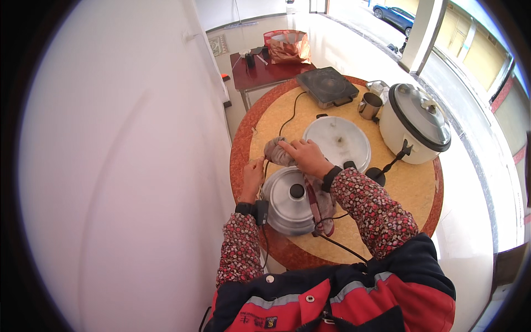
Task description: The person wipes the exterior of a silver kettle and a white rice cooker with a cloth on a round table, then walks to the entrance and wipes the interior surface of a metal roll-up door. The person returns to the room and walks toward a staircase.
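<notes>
My right hand [309, 155] holds a bunched grey-brown cloth [279, 152] above the table's left part. My left hand [252, 177] is just left of and below the cloth, its fingers bent near a dark cord; whether it grips the cord I cannot tell. Below my hands sits a round metal pot with a lid and black knob [297, 191]. Another cloth, reddish and patterned [324, 205], lies against the pot's right side. A large round metal lid or pan [340, 139] with dark side handles rests beyond my right wrist.
On the round table [398, 207] stand a black electric hotplate [327, 86], a metal mug [370, 106] and a large white rice cooker [408, 124]. A black cord [341, 247] crosses the near side. A dark red side table [271, 75] holds bags [289, 47]. The wall [137, 166] is close on the left.
</notes>
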Demonstrator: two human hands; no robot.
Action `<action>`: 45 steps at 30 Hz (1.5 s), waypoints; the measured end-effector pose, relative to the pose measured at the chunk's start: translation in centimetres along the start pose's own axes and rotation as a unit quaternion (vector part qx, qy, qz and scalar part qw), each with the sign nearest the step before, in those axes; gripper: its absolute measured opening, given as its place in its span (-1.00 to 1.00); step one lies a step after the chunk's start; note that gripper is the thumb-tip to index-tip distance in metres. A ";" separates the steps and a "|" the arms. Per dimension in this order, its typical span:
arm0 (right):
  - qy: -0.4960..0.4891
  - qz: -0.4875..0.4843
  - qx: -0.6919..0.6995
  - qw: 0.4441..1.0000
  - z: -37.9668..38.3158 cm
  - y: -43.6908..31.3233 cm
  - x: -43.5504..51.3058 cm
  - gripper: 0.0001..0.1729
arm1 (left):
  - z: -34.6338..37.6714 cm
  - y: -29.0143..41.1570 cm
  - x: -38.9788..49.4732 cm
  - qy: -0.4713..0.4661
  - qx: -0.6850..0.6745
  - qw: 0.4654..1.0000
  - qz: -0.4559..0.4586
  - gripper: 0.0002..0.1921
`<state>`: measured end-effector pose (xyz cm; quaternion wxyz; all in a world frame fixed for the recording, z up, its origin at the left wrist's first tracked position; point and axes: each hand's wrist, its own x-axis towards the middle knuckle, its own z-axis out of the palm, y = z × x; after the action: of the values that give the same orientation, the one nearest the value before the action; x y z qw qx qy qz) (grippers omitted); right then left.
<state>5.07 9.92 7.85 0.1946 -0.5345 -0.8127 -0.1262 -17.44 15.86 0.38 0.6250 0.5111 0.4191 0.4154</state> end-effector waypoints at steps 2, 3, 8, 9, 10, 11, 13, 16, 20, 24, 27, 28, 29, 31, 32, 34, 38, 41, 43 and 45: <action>0.017 0.002 -0.007 1.000 -0.4 0.1 -0.5 -0.31 | 0.0 0.0 -0.1 0.016 0.024 1.000 0.010 -0.69; -0.003 0.011 -0.008 1.000 -0.7 0.2 -0.8 -0.30 | 0.0 0.0 -0.1 0.018 0.033 0.999 0.013 -0.69; -0.050 0.079 0.049 0.994 -3.3 1.6 -3.0 -0.13 | -0.1 0.6 -0.7 0.027 0.019 0.999 0.002 -0.64; -0.033 0.083 0.065 0.994 -3.9 2.0 -3.4 -0.12 | 0.0 1.0 -0.9 0.033 0.014 0.999 -0.016 -0.64; -0.042 0.098 0.079 0.991 -4.5 2.3 -4.1 -0.10 | 0.1 1.4 -1.1 0.018 0.009 1.000 0.004 -0.66; -0.068 0.128 0.083 0.986 -5.0 2.5 -4.6 -0.12 | 0.3 1.8 -1.4 0.009 0.010 1.000 0.005 -0.69; -0.053 0.194 0.198 0.959 -6.1 3.1 -5.4 -0.15 | 0.5 2.8 -2.1 -0.001 -0.008 1.000 0.005 -0.71; 0.024 0.272 0.306 0.912 -7.9 4.0 -5.2 -0.29 | 0.9 3.8 -2.8 0.000 -0.056 0.998 0.014 -0.69; 0.141 0.230 0.448 0.852 -9.1 2.7 -1.9 -0.26 | 1.0 4.2 -3.1 0.009 -0.066 0.997 0.042 -0.65; 0.030 0.121 0.354 0.927 -6.7 -3.1 1.4 -0.24 | 1.5 4.4 -3.1 0.061 -0.078 0.993 0.063 -0.68; 0.015 0.071 0.201 0.977 -6.1 -4.5 1.5 -0.22 | 2.1 4.6 -3.4 0.114 -0.107 0.983 0.091 -0.75; 0.025 0.068 0.208 0.975 -6.4 -4.3 1.1 -0.21 | 2.4 4.7 -3.5 0.115 -0.110 0.981 0.114 -0.76; 0.029 0.065 0.217 0.974 -6.9 -3.9 0.5 -0.21 | 2.5 4.8 -3.7 0.117 -0.093 0.983 0.106 -0.74; 0.047 0.056 0.210 0.975 -8.1 -3.5 -1.0 -0.20 | 2.6 5.2 -3.9 0.084 -0.068 0.984 0.143 -0.68; 0.066 0.048 0.191 0.978 -8.7 -3.3 -1.8 -0.20 | 2.5 5.4 -4.0 0.074 -0.059 0.983 0.158 -0.64; 0.081 0.048 0.160 0.983 -9.7 -2.9 -4.2 -0.21 | 2.3 5.6 -4.4 0.109 -0.072 0.982 0.138 -0.64; 0.081 0.218 0.298 0.926 -10.3 -1.0 -10.6 -0.28 | 2.1 5.9 -5.8 0.124 -0.068 0.984 0.104 -0.56; 0.092 0.346 0.629 0.690 -10.9 1.9 -13.2 -0.37 | 2.2 6.1 -6.7 0.080 -0.075 0.984 0.138 -0.56; 0.121 0.389 0.696 0.591 -12.3 2.8 -13.3 -0.52 | 2.2 6.4 -6.9 0.061 -0.040 0.982 0.172 -0.53; 0.125 0.418 0.741 0.511 -13.7 3.0 -11.1 -0.61 | 2.2 6.6 -7.1 0.053 0.020 0.976 0.212 -0.52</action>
<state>14.21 -3.65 15.10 0.6500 -0.4527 -0.2607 0.5519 -18.08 9.41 7.86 0.4892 0.5778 0.3422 0.5566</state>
